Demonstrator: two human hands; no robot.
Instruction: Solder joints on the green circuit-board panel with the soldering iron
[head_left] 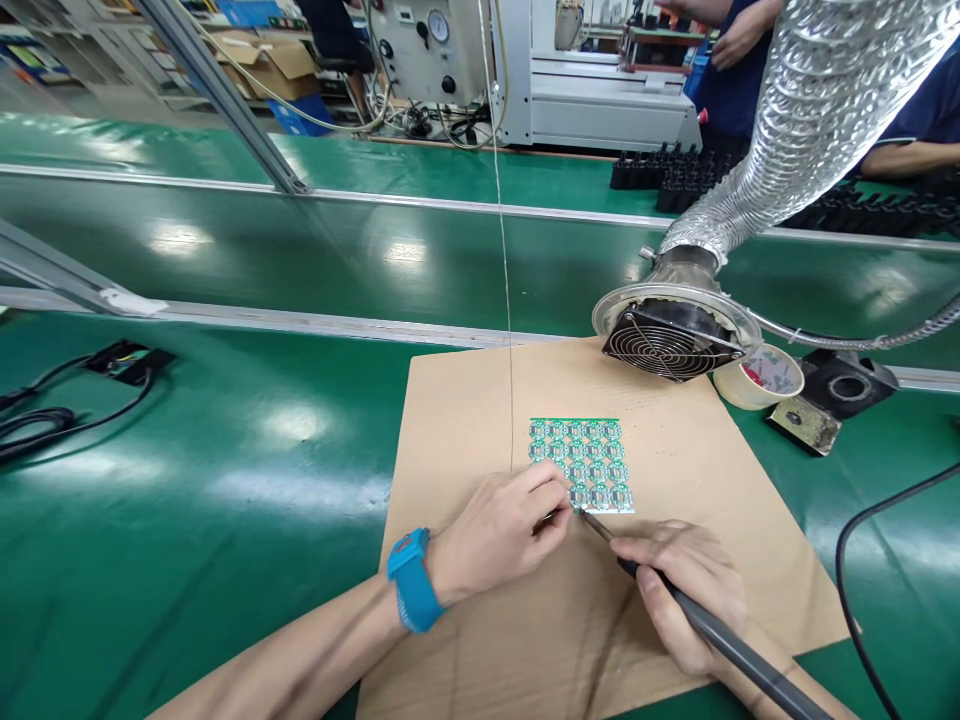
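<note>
A green panel of several small round circuit boards [581, 463] lies on a brown cardboard sheet [465, 420]. My left hand [502, 530], with a blue wrist strap [411, 580], is pinched on a thin solder wire [504, 250] that runs up out of view, its end at the panel's near left corner. My right hand [686, 590] grips a dark soldering iron [720, 635] like a pen. The iron's tip touches the same corner of the panel, next to the left fingers.
A fume fan [667, 340] on a silver flexible duct [795, 130] stands behind the cardboard. A tape roll [757, 375] and an iron stand [832, 395] sit at right. Black cables [45, 420] lie left. Other people stand beyond the green conveyor [300, 250].
</note>
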